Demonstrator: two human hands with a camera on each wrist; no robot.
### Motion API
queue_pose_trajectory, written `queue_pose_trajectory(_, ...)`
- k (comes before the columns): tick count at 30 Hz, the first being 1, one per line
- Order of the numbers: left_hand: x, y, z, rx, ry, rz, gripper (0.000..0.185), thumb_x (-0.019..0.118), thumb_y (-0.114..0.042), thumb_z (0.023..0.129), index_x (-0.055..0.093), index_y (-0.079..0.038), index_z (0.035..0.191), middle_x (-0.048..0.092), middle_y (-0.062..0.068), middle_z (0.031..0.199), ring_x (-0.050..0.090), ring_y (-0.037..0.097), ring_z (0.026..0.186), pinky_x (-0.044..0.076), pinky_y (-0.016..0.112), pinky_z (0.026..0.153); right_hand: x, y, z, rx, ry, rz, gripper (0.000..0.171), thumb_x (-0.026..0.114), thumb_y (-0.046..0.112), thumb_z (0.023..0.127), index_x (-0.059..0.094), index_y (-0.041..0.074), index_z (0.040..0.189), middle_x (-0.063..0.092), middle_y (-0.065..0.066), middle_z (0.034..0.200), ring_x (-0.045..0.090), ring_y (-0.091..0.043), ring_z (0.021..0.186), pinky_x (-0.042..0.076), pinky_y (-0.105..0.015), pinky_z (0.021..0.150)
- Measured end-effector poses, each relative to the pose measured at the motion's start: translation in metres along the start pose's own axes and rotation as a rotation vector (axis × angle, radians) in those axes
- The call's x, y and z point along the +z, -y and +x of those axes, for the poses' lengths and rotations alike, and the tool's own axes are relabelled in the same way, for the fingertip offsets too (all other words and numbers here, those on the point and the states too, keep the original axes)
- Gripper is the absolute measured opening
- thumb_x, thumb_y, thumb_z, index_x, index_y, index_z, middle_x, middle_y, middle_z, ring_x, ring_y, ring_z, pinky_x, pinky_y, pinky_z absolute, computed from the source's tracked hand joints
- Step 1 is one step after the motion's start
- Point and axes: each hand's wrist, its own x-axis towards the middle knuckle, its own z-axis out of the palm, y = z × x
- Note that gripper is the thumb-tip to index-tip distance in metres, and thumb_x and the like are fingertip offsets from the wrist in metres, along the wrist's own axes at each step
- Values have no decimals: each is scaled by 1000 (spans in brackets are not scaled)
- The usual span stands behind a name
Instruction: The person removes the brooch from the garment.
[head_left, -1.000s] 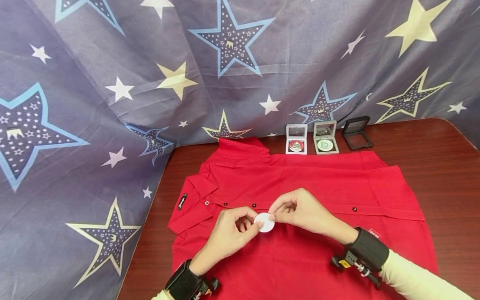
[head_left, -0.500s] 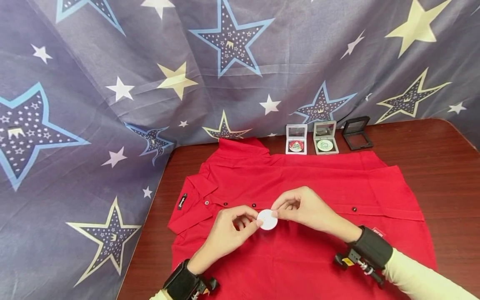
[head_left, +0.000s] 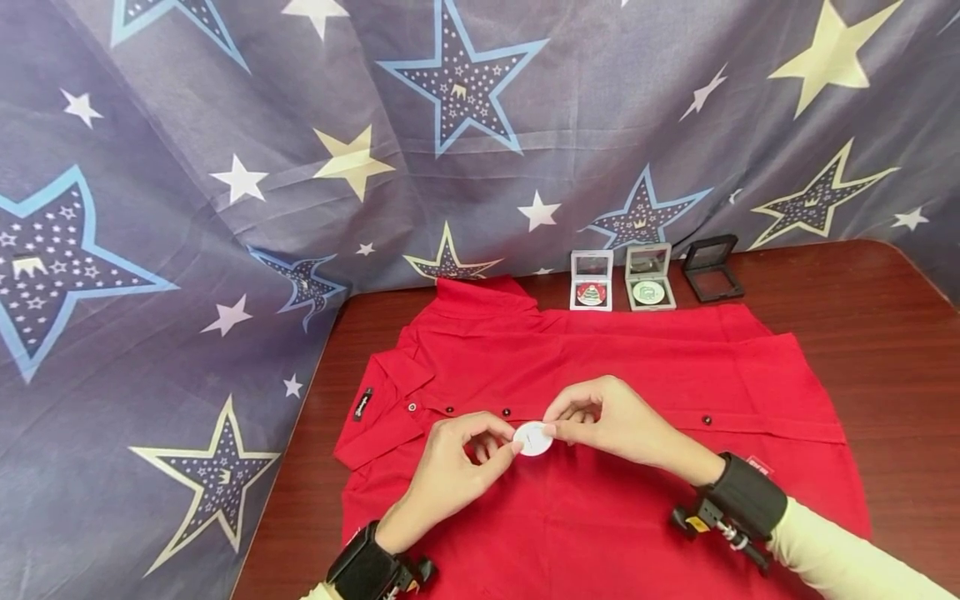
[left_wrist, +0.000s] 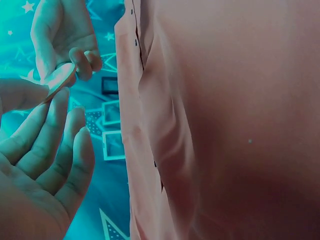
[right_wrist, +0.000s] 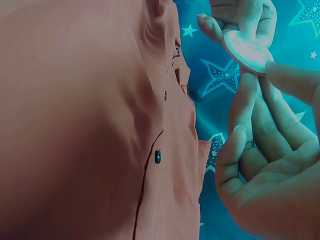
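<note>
A small round white badge (head_left: 533,438) is held above the red shirt (head_left: 630,367), its pale face up with a thin line across it. My left hand (head_left: 467,461) pinches its left edge between thumb and fingertips. At the opposite edge, my right hand (head_left: 611,419) pinches it the same way. The left wrist view shows the badge (left_wrist: 61,79) tilted, nearly edge-on, between both hands. In the right wrist view the badge (right_wrist: 248,51) shows more of its face. Its underside is hidden in the head view.
Along the table's back stand a white case (head_left: 591,282) with a red round badge, a grey case (head_left: 649,278) with a green one, and an open black case (head_left: 711,268). Brown table (head_left: 892,350) shows at the right. A star-printed curtain (head_left: 300,92) rises behind.
Over the last second the badge and both hands have moved slightly right. The badge's face has tilted a little, and a thin line now shows on it. Both hands keep their pinch.
</note>
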Motion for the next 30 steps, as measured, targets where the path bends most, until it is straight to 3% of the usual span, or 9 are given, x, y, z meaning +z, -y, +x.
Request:
queue_pose_trajectory(8,-1,-1,0,82,-18,68,13,80,-14,89,75,-23,96,65,-15,84,59,6,66,53,28,53,-1,-3,-2,25,-18,8,4,75,22,95,78,21,98,74,-12,85,70,-35,70,55,-30,58)
queue_pose_trajectory(13,-3,-2,0,210,-44,181,16,79,-11,87,76,-22,98,69,-12,96,64,7,75,52,21,61,-1,-5,-2,39,-36,30,8,76,22,95,79,17,101,74,-13,87,70,-37,69,56,-31,59)
queue_pose_trajectory(18,-2,-4,2,344,-86,298,16,80,-12,86,78,-21,99,70,-9,99,67,6,83,55,21,69,-2,-4,-3,86,-44,32,15,75,28,96,80,15,101,77,-6,86,70,-38,69,56,-37,54)
queue_pose_trajectory(22,-3,-4,4,461,-116,368,17,81,-11,84,80,-18,100,70,-5,100,67,8,83,56,23,69,-2,-4,-4,141,-34,57,15,73,30,97,81,17,98,78,-1,85,72,-37,71,58,-45,59)
queue_pose_trajectory(30,-3,-3,7,668,-142,490,13,77,-8,88,79,-12,100,70,2,102,65,13,75,54,22,62,-2,-3,-6,191,-19,94,18,72,31,98,82,17,93,77,-2,82,70,-40,71,58,-41,64)
